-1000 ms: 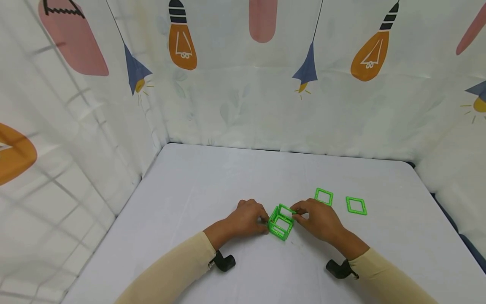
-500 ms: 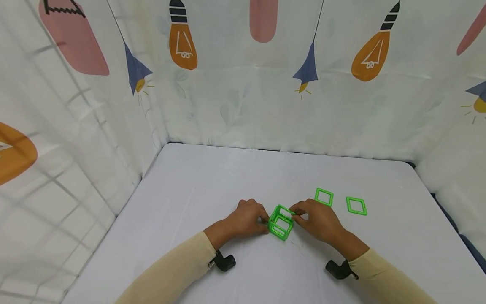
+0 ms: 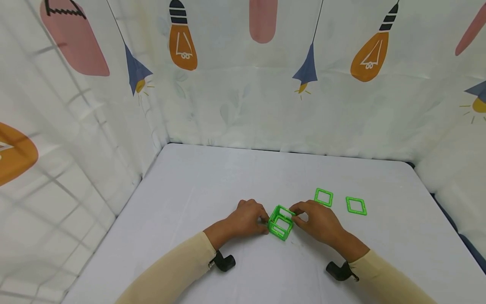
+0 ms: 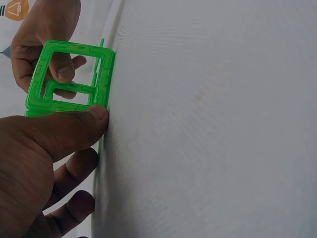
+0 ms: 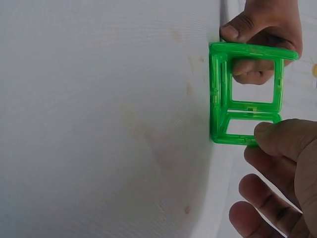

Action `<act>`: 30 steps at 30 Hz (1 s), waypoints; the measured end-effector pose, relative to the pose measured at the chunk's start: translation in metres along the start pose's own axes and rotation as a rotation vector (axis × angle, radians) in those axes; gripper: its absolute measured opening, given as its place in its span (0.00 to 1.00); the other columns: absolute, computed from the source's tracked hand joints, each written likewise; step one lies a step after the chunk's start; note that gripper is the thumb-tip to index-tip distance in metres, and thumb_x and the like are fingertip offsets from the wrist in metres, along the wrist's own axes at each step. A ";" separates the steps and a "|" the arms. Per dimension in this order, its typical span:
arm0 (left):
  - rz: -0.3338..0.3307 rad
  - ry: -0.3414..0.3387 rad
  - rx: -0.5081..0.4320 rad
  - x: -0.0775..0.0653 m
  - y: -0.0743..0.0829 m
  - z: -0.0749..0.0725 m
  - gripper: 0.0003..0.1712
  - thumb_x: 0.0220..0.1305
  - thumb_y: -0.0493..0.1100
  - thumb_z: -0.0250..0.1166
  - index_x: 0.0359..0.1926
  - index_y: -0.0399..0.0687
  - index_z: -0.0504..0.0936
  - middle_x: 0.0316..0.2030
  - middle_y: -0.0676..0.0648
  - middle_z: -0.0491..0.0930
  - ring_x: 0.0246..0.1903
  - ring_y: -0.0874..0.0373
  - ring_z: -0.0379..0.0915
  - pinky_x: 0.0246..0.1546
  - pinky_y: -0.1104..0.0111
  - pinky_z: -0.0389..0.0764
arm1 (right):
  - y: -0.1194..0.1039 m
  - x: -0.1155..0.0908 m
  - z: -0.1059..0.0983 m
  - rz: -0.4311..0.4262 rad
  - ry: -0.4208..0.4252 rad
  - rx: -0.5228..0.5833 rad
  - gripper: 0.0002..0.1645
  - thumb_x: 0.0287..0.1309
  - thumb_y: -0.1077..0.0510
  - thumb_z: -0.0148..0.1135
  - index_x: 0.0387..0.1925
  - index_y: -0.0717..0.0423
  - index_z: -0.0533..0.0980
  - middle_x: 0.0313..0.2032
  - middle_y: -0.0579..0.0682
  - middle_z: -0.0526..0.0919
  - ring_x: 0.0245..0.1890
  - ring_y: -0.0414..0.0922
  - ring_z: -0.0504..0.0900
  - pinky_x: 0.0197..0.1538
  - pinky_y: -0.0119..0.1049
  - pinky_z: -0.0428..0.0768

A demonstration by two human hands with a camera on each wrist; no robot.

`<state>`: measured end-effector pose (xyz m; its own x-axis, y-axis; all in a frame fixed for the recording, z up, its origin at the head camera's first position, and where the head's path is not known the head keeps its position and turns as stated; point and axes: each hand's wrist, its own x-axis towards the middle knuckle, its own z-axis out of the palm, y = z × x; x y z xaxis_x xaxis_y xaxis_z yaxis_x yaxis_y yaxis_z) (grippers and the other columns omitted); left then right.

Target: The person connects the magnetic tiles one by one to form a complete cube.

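On the table, a partly boxed structure of green see-through magnetic tiles (image 3: pixel 280 228), square with open centres, stands between the hands. My left hand (image 3: pixel 247 218) holds its left side, the thumb (image 4: pixel 91 119) lying on a tile's edge; the fingers behind are partly hidden. From the other side my right hand (image 3: pixel 320 219) pinches the edge of a tile (image 5: pixel 237 139) between thumb and forefinger, while its other fingers are loosely curled. In the right wrist view, the tiles stand at right angles and their edges meet.
Two loose green square tiles lie flat beyond the right hand: a nearer one (image 3: pixel 332 199) just behind the knuckles, another (image 3: pixel 357 213) farther right. The white table (image 3: pixel 212 177) ends at a printed curtain (image 3: pixel 235 105). Small black cameras (image 3: pixel 224 262) sit on both wrists.
The tile at the right hand's fingertips has settled slightly lower against the structure since a second ago. Both hands stay almost still.
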<state>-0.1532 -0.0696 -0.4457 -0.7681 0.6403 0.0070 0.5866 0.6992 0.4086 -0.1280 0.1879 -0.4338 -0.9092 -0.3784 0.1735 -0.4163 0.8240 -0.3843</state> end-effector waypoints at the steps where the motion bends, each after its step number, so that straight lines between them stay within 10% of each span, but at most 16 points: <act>1: 0.001 0.000 0.000 0.000 0.000 0.000 0.12 0.55 0.49 0.80 0.42 0.59 0.93 0.40 0.65 0.84 0.43 0.65 0.71 0.48 0.60 0.66 | 0.000 -0.001 0.000 0.014 -0.007 0.000 0.18 0.56 0.56 0.77 0.49 0.44 0.84 0.40 0.40 0.87 0.45 0.44 0.84 0.37 0.36 0.80; 13: 0.009 -0.002 0.005 0.000 0.001 0.002 0.12 0.55 0.49 0.80 0.42 0.59 0.93 0.40 0.65 0.84 0.43 0.65 0.70 0.46 0.62 0.65 | 0.001 -0.011 -0.001 0.168 -0.133 0.073 0.36 0.58 0.51 0.75 0.67 0.48 0.73 0.36 0.31 0.86 0.44 0.41 0.83 0.37 0.39 0.79; 30: 0.014 -0.008 0.000 -0.001 0.002 0.001 0.13 0.56 0.48 0.79 0.43 0.59 0.92 0.43 0.65 0.84 0.44 0.65 0.70 0.50 0.61 0.65 | -0.010 -0.021 0.002 0.157 -0.176 0.156 0.51 0.51 0.53 0.81 0.73 0.50 0.65 0.40 0.32 0.86 0.54 0.47 0.82 0.55 0.51 0.78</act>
<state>-0.1511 -0.0685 -0.4461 -0.7574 0.6529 0.0057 0.5978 0.6900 0.4082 -0.1050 0.1864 -0.4357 -0.9425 -0.3297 -0.0541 -0.2524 0.8087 -0.5314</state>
